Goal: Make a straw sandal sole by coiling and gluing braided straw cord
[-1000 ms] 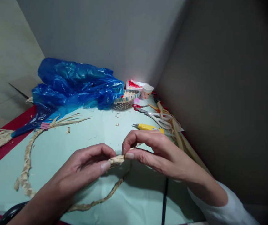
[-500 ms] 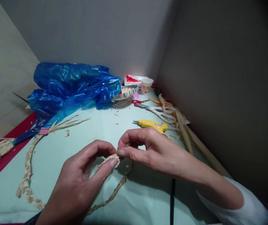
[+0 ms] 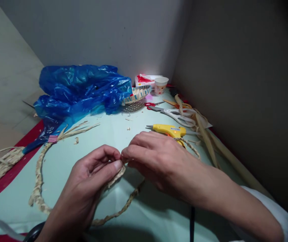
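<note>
Between thumb and fingers, my left hand (image 3: 90,178) pinches the end of a pale braided straw cord (image 3: 117,176). Fingertips of my right hand (image 3: 156,156) meet those of my left at the top of this end, closed together; what they grip is hidden. The braid's darker length (image 3: 123,210) curves below my hands, and a thicker pale stretch (image 3: 38,183) curves up on the left to a pink clip (image 3: 52,138) with loose straw ends. Just beyond my right hand lies a yellow glue gun (image 3: 169,129).
A blue plastic bag (image 3: 83,89) fills the back left, beside a woven basket (image 3: 140,93), a paper cup (image 3: 161,85) and red-handled scissors (image 3: 152,105). White-handled scissors (image 3: 179,116) and long straw strips (image 3: 204,141) lie right. A woven piece (image 3: 2,166) rests far left.
My right hand has turned palm down over the braid end, hiding its thumb. A thin braided strand now shows beside the glue gun. The whole view has shifted slightly.
</note>
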A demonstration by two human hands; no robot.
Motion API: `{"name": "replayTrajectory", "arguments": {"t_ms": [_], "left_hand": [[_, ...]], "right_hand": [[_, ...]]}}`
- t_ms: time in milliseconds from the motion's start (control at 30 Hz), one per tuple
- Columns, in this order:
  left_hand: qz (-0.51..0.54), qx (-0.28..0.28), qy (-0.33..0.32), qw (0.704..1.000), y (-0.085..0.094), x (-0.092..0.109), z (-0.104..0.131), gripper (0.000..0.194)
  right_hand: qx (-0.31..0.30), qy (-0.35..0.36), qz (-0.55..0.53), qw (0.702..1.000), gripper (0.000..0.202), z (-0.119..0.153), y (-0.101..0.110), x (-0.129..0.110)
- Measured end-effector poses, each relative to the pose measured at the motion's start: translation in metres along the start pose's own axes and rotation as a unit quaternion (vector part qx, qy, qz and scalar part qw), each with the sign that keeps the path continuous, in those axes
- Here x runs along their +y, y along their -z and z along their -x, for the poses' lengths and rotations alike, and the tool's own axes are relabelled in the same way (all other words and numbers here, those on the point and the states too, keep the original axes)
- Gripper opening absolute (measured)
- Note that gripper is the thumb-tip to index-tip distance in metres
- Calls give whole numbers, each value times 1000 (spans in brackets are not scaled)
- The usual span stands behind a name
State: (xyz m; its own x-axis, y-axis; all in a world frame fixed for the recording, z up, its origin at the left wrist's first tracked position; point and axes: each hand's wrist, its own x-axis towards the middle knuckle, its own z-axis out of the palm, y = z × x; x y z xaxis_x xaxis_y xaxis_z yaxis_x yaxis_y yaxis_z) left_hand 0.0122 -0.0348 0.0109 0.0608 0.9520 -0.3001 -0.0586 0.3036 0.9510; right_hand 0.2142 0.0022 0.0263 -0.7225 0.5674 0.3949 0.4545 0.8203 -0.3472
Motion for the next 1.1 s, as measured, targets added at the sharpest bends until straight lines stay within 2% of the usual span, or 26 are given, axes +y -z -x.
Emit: {"name": "replayTrajectory", "arguments": {"t_ms": [233,467,533,667,733,833,933,1000,1100], "left_hand": [[-2,7,-25,1000,-1,-5,-4,21],[-19,3,-25,1000,-3,0,-3,14],[-47,0,-40,998,-1,2,-3,12],[-127,8,-115,985,5,5,-3,9],[-140,7,-124,982,5,7,-2,12],[-94,-3,-86,992,4,9,3,16],[9,-25,-26,999,2,12,8,11],[80,-27,10,996,1,14,12,4],[137,-5,41,990,0,15,16,7]], "right_hand": [[80,48,141,986,39,-4,-8,-7],[147,75,154,974,37,-8,-13,-7],[146,69,148,976,38,-7,-11,-6],[115,69,143,981,40,-6,-2,-5],[108,85,140,981,39,-6,3,-5],[72,90,126,985,37,-8,10,-4],[39,105,120,986,31,-13,15,-5],[37,119,131,983,25,-17,18,-8],[66,132,145,978,22,-22,24,-15]]}}
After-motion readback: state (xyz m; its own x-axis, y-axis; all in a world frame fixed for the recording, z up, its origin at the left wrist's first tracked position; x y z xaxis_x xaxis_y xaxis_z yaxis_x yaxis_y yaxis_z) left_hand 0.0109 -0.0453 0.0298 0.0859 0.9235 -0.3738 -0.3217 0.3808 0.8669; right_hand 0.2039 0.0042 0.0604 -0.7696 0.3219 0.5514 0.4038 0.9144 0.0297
